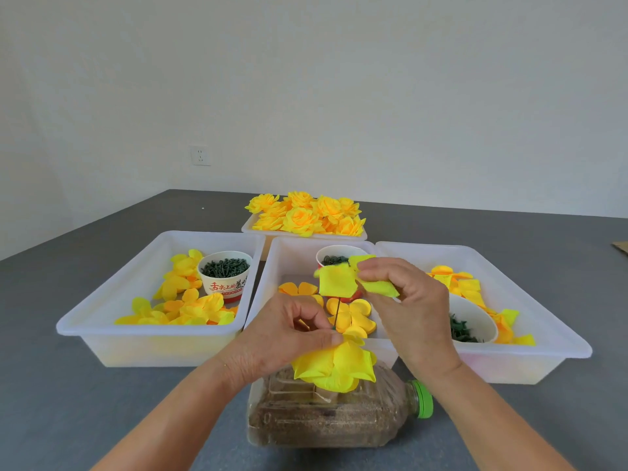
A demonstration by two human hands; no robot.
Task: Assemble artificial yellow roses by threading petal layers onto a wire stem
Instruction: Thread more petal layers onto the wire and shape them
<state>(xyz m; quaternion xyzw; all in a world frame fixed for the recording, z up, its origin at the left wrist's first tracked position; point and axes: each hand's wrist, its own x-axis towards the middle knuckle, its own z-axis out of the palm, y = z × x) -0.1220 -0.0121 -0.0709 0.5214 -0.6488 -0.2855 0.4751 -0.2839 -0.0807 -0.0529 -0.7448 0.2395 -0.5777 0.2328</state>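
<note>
Right, hands first: both sit close together over the middle tray, working one flower.
Right hand (404, 300): fingers curled, pinching a yellow petal layer (338, 283) at the top of the wire stem (336, 314); the layer sits high on the wire, well above the rest.
Left hand (289, 334): thumb and fingers pinched at the base of the wire, just on top of the half-built rose (334, 367), steadying it.
Half-built rose: several petal layers already stacked, resting on a sand-filled bottle (339, 416) that lies on its side with a green cap (423, 399).
Step in hand: looks like threading a fresh layer; I judge the wire has pierced it, though the hole itself is hidden.
Next move: slide that layer straight down the wire onto the stack while the left hand keeps the wire from bending.
Supplies: loose petals in the left tray (102, 321), middle tray (272, 266) and right tray (543, 321), with cups of green parts (224, 266).
Finished roses (306, 215): piled in the far tray, so the job is well underway.
</note>
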